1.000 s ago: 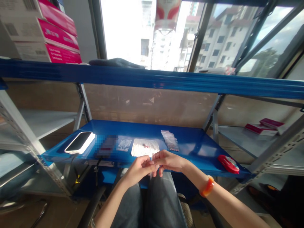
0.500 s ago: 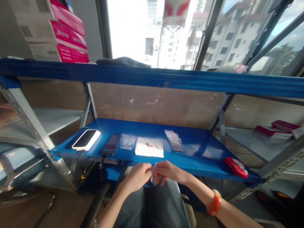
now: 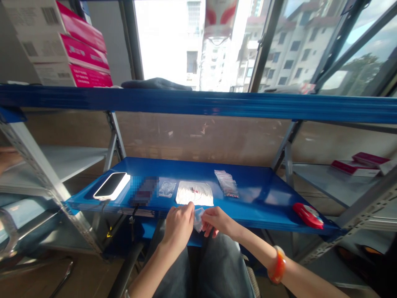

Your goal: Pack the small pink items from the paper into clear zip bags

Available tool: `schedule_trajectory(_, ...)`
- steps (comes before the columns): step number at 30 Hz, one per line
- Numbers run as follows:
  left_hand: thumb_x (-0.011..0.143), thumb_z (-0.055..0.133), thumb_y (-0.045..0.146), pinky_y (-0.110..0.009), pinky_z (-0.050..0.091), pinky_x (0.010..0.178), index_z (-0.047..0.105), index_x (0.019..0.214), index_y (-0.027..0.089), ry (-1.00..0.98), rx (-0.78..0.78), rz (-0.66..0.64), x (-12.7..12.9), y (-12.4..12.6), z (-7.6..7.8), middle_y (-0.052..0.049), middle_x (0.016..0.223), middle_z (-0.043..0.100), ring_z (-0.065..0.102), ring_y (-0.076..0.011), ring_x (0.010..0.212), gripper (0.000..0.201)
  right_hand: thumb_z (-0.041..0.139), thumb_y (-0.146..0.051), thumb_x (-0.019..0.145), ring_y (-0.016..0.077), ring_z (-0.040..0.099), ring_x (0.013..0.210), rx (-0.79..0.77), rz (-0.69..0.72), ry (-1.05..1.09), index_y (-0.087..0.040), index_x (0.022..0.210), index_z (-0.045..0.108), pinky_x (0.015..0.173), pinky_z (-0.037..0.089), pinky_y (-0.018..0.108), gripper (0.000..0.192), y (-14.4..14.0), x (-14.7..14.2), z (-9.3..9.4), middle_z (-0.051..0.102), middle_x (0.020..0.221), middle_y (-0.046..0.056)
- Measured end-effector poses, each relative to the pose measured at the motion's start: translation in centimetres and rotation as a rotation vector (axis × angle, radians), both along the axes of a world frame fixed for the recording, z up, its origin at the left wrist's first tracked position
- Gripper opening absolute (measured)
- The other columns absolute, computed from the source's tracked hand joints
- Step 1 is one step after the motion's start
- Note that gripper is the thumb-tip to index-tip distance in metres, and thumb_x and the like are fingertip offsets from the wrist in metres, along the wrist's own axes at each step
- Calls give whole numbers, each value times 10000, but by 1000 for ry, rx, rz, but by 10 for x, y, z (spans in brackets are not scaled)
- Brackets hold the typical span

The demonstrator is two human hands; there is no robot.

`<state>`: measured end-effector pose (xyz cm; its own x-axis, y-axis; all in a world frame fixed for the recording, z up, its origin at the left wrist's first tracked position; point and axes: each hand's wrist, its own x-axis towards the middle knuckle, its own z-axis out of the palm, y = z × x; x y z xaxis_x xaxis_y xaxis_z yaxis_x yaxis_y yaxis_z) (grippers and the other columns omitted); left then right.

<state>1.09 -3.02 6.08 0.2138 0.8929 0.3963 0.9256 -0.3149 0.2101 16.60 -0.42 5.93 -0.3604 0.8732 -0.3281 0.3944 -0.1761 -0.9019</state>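
Over my lap, at the shelf's front edge, a small clear plastic bag (image 3: pixel 198 219) is stretched between my hands. My right hand (image 3: pixel 217 220) is closed on its right side, with the fingers curled. My left hand (image 3: pixel 180 223) pinches at its left edge; the exact grip of the fingertips is partly hidden. Just beyond, a white cloth-like sheet (image 3: pixel 203 194) lies on the blue shelf, with small dark red bits (image 3: pixel 194 190) on it. To its left lies a clear plastic packet (image 3: pixel 167 189). A fanned stack of small zip bags (image 3: pixel 227 184) lies to the right.
A white-cased phone (image 3: pixel 112 186) and a blurred-out dark object (image 3: pixel 144 191) lie on the left of the shelf. A red case (image 3: pixel 308 215) sits at the right corner. A blue beam (image 3: pixel 198 102) crosses above, with pink-and-white boxes (image 3: pixel 83 54) stacked on it.
My left hand has risen and shifted slightly left, its fingertips now higher. The plastic bag is spread wider between my hands. My right hand has barely moved; the view has shifted slightly.
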Motion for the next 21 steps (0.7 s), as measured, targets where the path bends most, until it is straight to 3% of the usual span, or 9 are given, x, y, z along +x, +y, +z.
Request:
schedule_trajectory(6,784,446,44,-368,429,796,684,843,221,-70,-30,-111,5,6,7,-63,948,712,640,-239,901,303,479,-293,735,114,584,448,70,-87,70,-146,596,535,343,366,166,210,8,-13,-6,575,562,8)
schedule_trajectory(10,765,507,80,-397,432,838,682,979,251,-70,-47,-111,4,10,13,-65,998,708,632,-254,945,325,541,-343,733,126,584,495,140,-146,137,-142,603,543,360,385,174,239,4,-14,-8,571,563,21)
schedule_trajectory(12,758,518,83,-399,424,875,660,1048,256,-77,-20,-110,3,13,17,-60,1065,689,617,-249,984,366,563,-432,738,162,616,567,41,-179,279,-152,731,569,414,456,227,280,0,-13,-3,595,631,27)
schedule_trajectory(16,760,483,64,-425,406,917,622,1126,245,-74,42,-119,2,20,22,-69,1169,640,576,-249,1052,431,487,-620,764,216,656,704,-354,-258,662,-175,968,516,622,530,389,490,3,-13,11,636,754,56)
schedule_trajectory(18,760,454,44,-437,406,918,620,1128,249,-64,50,-150,4,22,23,-72,1194,622,562,-253,1067,452,479,-595,793,200,653,749,-490,-212,804,-135,944,537,719,508,355,488,10,-15,15,649,770,83)
schedule_trajectory(21,769,408,22,-450,408,915,648,1083,239,-59,44,-202,5,23,23,-80,1217,603,545,-263,1087,450,504,-436,846,158,644,728,-553,-138,909,-107,915,578,749,473,280,344,20,-21,14,659,740,72)
